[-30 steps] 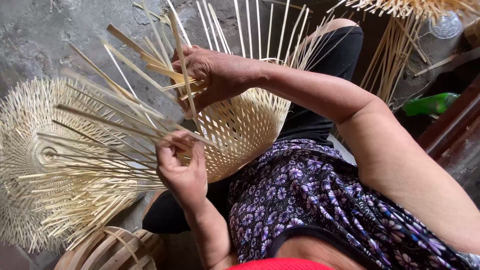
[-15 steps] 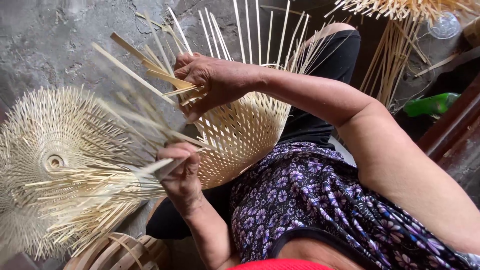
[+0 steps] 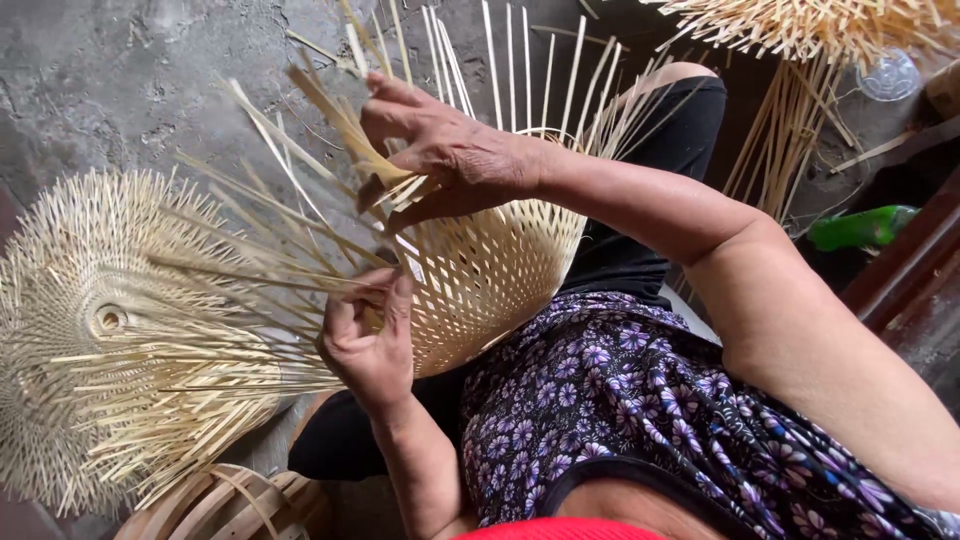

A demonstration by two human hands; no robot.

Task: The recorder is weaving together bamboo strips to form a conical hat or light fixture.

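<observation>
A half-woven bamboo basket [image 3: 500,280] rests on my lap, its open lattice bowl facing me and long loose strips [image 3: 250,290] fanning out to the left. My right hand [image 3: 440,160] reaches over the rim from above and pinches a bundle of flat strips. My left hand [image 3: 370,340] sits lower, fingers closed around a few strips at the basket's edge. Upright strips [image 3: 510,80] rise behind my right hand.
A finished spiky woven bamboo piece [image 3: 90,320] lies on the grey concrete floor [image 3: 120,80] at left. Bent bamboo hoops [image 3: 220,505] sit at the bottom left. More bamboo strips [image 3: 800,120], a green bottle [image 3: 860,228] and a clear plastic lid [image 3: 888,75] lie at right.
My right hand has shifted slightly right along the rim with its strips. My left hand has moved right and taken new strips. The loose strips have swung as the basket turned.
</observation>
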